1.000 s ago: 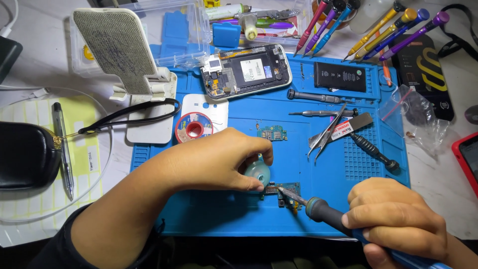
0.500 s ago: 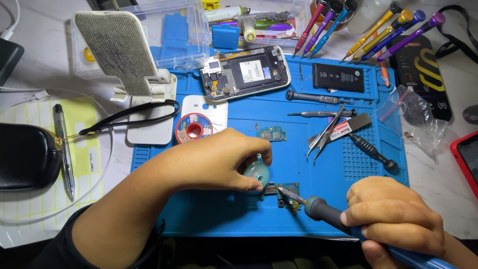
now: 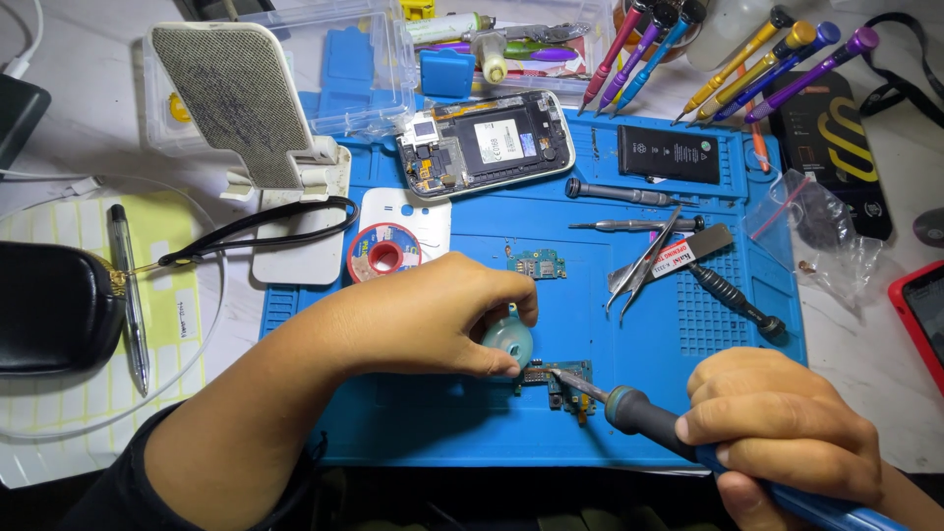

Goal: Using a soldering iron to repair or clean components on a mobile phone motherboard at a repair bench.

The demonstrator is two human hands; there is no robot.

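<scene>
Green circuit board (image 3: 557, 378) lies flat under soldering iron (image 3: 629, 408).

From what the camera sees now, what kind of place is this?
Most likely a small electronics repair bench. A blue work mat carries an opened phone and loose screwdrivers, while the right hand holds a soldering iron with its tip on a small circuit board.

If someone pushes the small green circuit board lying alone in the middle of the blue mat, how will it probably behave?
The small green circuit board looks thin and flat, so it would probably slide, not roll or tip. It is tiny, so likely very light and easily flicked away. Its exposed parts suggest it is fragile. The blue mat may grip it a little.
</scene>
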